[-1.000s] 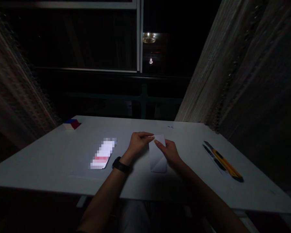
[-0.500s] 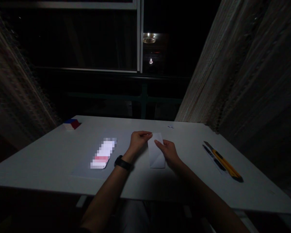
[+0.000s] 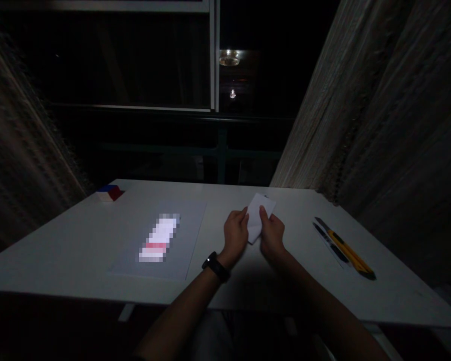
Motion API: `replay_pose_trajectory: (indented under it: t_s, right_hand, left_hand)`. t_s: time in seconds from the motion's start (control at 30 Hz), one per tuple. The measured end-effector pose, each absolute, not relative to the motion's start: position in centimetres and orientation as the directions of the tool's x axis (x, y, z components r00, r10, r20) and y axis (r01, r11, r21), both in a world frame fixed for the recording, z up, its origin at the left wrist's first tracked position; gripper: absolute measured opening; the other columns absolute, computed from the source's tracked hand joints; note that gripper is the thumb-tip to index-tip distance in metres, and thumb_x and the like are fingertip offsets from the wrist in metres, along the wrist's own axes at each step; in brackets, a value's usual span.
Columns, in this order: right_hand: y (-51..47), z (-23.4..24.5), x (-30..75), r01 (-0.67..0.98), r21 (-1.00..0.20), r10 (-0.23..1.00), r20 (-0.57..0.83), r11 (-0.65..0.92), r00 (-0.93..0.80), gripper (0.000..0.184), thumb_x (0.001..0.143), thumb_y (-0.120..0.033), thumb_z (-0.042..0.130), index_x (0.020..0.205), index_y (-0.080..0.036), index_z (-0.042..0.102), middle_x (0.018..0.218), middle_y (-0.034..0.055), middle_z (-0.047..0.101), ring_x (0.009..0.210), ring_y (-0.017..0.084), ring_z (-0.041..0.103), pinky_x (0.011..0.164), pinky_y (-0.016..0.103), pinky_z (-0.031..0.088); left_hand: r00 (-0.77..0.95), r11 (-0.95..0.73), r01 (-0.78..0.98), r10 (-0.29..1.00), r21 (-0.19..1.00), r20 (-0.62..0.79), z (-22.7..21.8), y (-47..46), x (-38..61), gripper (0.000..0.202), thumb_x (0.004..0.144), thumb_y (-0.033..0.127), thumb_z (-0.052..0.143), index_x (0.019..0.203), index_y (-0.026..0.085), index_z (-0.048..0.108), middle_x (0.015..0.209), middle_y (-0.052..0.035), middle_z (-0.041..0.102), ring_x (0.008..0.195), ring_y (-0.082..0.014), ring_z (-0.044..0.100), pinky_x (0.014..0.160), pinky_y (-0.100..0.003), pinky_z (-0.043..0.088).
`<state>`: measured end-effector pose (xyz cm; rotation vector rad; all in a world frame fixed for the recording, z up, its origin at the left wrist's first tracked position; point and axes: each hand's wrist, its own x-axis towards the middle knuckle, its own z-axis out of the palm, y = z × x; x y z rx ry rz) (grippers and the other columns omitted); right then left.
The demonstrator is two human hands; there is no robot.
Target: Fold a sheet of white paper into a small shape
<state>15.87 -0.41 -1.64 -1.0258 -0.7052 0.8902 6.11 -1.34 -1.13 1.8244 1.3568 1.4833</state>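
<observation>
A small folded white paper is tilted up off the white table, pinched between both hands. My left hand, with a black watch on its wrist, grips the paper's left edge with closed fingers. My right hand grips the right side, thumb on top. The two hands are close together, right of the table's middle. The paper's lower part is hidden behind my fingers.
A lit phone lies on a sheet of paper at the left. A yellow utility knife and a dark pen lie at the right. A red-blue-white block sits at the far left corner. Curtains hang on both sides.
Both hands moved right and came together. The folded paper, lying flat before, is now lifted and turned at an angle between them.
</observation>
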Motion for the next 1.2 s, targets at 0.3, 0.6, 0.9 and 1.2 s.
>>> replay_pose_trajectory:
  t_s: [0.3, 0.6, 0.9, 1.2]
  right_hand:
    - [-0.3, -1.9, 15.8, -0.312, -0.919, 0.887, 0.078, 0.241, 0.455, 0.042, 0.066, -0.05, 0.065, 0.084, -0.012, 0.063, 0.081, 0.0103, 0.07, 0.065, 0.021, 0.065, 0.051, 0.027, 0.05]
    - [-0.9, -1.6, 15.1, -0.438, -0.877, 0.931, 0.027, 0.196, 0.363, 0.037, 0.064, -0.044, 0.069, 0.084, -0.013, 0.062, 0.079, 0.0085, 0.07, 0.066, 0.021, 0.065, 0.054, 0.028, 0.051]
    - [-0.4, -1.7, 15.3, -0.455, -0.87, 0.938, 0.025, 0.191, 0.345, 0.035, 0.06, -0.041, 0.073, 0.079, -0.013, 0.064, 0.073, 0.0063, 0.07, 0.064, 0.02, 0.065, 0.055, 0.028, 0.051]
    - [-0.7, -1.5, 15.0, -0.498, -0.841, 0.952, 0.059, 0.21, 0.301, 0.033, 0.061, -0.039, 0.073, 0.078, -0.013, 0.063, 0.075, 0.0056, 0.07, 0.068, 0.019, 0.065, 0.058, 0.027, 0.051]
  left_hand:
    - [-0.117, -0.423, 0.284, 0.875, 0.861, 0.469, -2.1, -1.3, 6.8, 0.035, 0.085, 0.034, 0.047, 0.114, 0.02, 0.061, 0.095, -0.0076, 0.063, 0.089, -0.018, 0.058, 0.08, -0.029, 0.045]
    - [-0.17, -0.392, 0.277, 0.879, 0.878, 0.446, -2.1, -1.4, 5.9, 0.032, 0.083, 0.032, 0.051, 0.11, 0.019, 0.063, 0.093, -0.0063, 0.066, 0.086, -0.0171, 0.06, 0.079, -0.029, 0.046]
    - [-0.192, -0.39, 0.171, 0.888, 0.905, 0.418, -2.3, -1.1, 5.5, 0.031, 0.08, 0.034, 0.057, 0.106, 0.02, 0.065, 0.093, -0.0061, 0.067, 0.084, -0.0166, 0.061, 0.077, -0.028, 0.046]
    - [-0.222, -0.403, 0.035, 0.889, 0.915, 0.4, -1.8, -1.0, 5.5, 0.028, 0.076, 0.034, 0.061, 0.097, 0.017, 0.069, 0.093, -0.0078, 0.067, 0.085, -0.0178, 0.062, 0.076, -0.028, 0.047]
